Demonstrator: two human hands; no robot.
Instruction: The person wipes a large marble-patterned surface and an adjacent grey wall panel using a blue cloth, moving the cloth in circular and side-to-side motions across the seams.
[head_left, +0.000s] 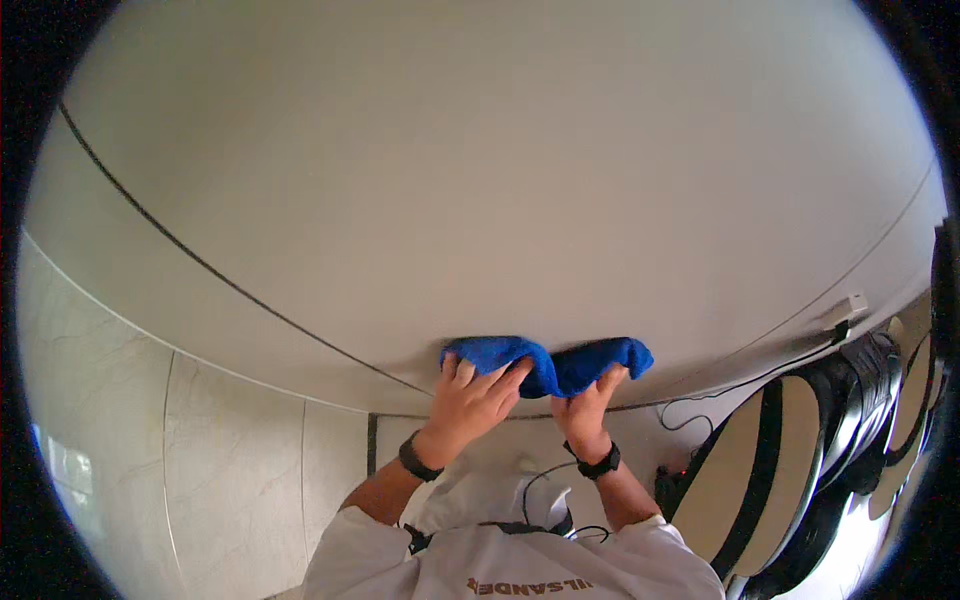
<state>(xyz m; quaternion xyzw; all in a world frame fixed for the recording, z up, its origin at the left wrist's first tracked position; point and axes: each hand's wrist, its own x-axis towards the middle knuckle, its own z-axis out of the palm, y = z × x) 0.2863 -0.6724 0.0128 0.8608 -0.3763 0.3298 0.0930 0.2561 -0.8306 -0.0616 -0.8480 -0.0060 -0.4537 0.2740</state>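
A bright blue cloth (490, 352), bunched and folded, lies against a pale, smooth wall (520, 180). My left hand (472, 400) is closed on the cloth's left part, its fingers bent over the lower edge. On the right part, my right hand (588, 408) grips the cloth from below, with the thumb up along it and the other fingers mostly hidden. Between my hands the cloth sags in a fold. Each wrist wears a black band, and white sleeves cover my upper arms.
A dark seam crosses the wall at left, above a light tiled floor (235, 440). Beige-and-black padded furniture (745, 470) stands at right. From a white wall socket (850, 308), a black cable (770, 378) hangs near it. A small black device (668, 487) shows a red light.
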